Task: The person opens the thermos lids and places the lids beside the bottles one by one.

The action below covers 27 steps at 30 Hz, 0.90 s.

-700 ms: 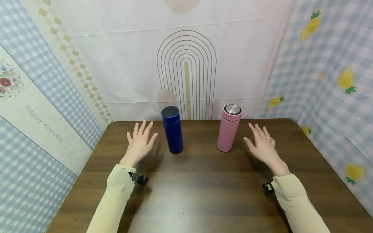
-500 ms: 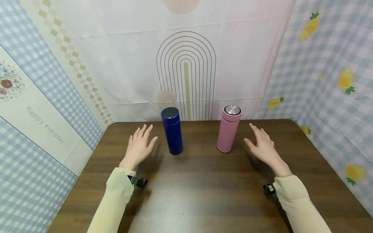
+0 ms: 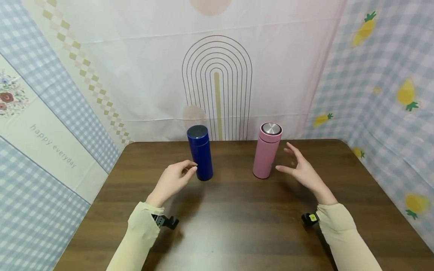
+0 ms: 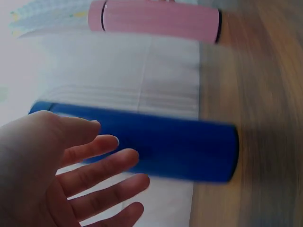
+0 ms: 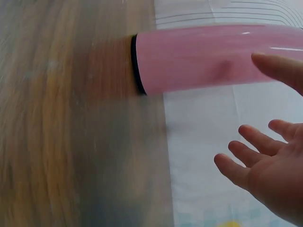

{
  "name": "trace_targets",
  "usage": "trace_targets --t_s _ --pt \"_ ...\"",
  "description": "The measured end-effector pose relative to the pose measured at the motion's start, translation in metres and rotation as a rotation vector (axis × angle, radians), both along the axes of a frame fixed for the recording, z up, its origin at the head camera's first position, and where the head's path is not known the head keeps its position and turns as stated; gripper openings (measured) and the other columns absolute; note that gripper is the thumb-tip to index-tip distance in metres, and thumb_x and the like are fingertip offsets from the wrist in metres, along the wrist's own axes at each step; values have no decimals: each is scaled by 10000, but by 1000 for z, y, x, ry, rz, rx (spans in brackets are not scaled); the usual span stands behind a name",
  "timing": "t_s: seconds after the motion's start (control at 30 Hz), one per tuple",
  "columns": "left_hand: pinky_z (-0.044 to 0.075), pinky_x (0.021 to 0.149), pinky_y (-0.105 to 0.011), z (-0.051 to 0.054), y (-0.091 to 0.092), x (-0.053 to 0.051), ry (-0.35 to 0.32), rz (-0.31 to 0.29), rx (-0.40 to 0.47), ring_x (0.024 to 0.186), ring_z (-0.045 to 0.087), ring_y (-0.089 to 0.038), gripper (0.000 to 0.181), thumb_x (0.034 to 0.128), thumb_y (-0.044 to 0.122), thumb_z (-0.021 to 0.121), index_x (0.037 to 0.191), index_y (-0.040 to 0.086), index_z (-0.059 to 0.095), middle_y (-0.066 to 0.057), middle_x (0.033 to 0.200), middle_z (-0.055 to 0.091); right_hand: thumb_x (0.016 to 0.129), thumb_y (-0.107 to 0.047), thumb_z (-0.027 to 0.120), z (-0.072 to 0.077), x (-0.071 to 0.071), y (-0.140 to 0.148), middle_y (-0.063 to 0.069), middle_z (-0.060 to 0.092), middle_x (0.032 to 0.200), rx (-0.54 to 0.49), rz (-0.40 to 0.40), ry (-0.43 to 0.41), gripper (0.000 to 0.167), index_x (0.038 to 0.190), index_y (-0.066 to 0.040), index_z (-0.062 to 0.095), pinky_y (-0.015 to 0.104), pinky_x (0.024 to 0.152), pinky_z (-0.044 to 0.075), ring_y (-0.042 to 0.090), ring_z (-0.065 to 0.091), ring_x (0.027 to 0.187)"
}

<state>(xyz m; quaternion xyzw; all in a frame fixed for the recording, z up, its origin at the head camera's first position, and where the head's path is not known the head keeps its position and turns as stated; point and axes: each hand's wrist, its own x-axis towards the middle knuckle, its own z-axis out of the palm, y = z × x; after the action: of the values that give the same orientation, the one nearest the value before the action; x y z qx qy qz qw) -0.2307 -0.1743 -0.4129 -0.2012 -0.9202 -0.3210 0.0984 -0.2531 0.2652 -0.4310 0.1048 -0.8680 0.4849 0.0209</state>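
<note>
A dark blue thermos flask [image 3: 202, 156] with a black top stands upright left of the table's middle. Right of it stands a pink thermos flask [image 3: 266, 158] with a silver disc on its lid. My left hand [image 3: 172, 181] is just left of the blue flask, its fingers loosely bent and spread in the left wrist view, holding nothing; whether the fingertips touch the flask I cannot tell. To the right of the pink flask, my right hand [image 3: 303, 173] has its thumb and fingers apart around air. The pink flask [image 5: 213, 59] lies beyond that thumb in the right wrist view.
The dark wooden table [image 3: 234, 218] ends at a white cloth backdrop [image 3: 145, 75] printed with arches. Checked cloth [image 3: 383, 101] with pineapples hangs at the right. Each wrist wears a small black camera, such as the left wrist's camera [image 3: 166, 221].
My left hand has moved right, close to the blue flask, and its fingers have bent from spread and straight. My right hand has turned and moved slightly left. Both flasks stay in place.
</note>
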Motion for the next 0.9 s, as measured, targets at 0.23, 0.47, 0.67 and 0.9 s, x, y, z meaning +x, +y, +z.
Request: trace_targets --t_s 0.23,0.47,0.67,0.9 --pt "560 838 -389 -1 21 3 -41 -108 150 928 677 -131 235 1007 254 647 1154 83 713 28 1023 726 876 -197 809 -7 -19 -18 193 275 1604 -202 41 -69 1044 1626 -157 84 609 1154 249 411 263 1461" --pt "563 826 -366 -13 39 6 -72 -198 148 876 663 -90 189 990 232 669 1147 134 708 61 979 716 876 -231 808 -20 -24 -35 228 403 1491 -226 23 -106 910 1564 -82 230 561 1117 339 390 413 1369" --pt "558 836 -344 -18 47 9 -78 -235 121 891 665 -77 215 998 270 656 1165 145 706 64 998 714 875 -225 811 -27 -27 -45 217 491 1399 -238 -1 -94 816 1508 -82 316 506 1080 385 353 498 1265" --pt "554 845 -344 -16 49 11 -73 -239 119 899 658 -90 229 995 288 661 1177 156 700 55 1039 708 852 -247 835 -24 -24 -45 220 503 1376 -213 -25 -76 814 1479 -75 345 523 1067 402 360 512 1242"
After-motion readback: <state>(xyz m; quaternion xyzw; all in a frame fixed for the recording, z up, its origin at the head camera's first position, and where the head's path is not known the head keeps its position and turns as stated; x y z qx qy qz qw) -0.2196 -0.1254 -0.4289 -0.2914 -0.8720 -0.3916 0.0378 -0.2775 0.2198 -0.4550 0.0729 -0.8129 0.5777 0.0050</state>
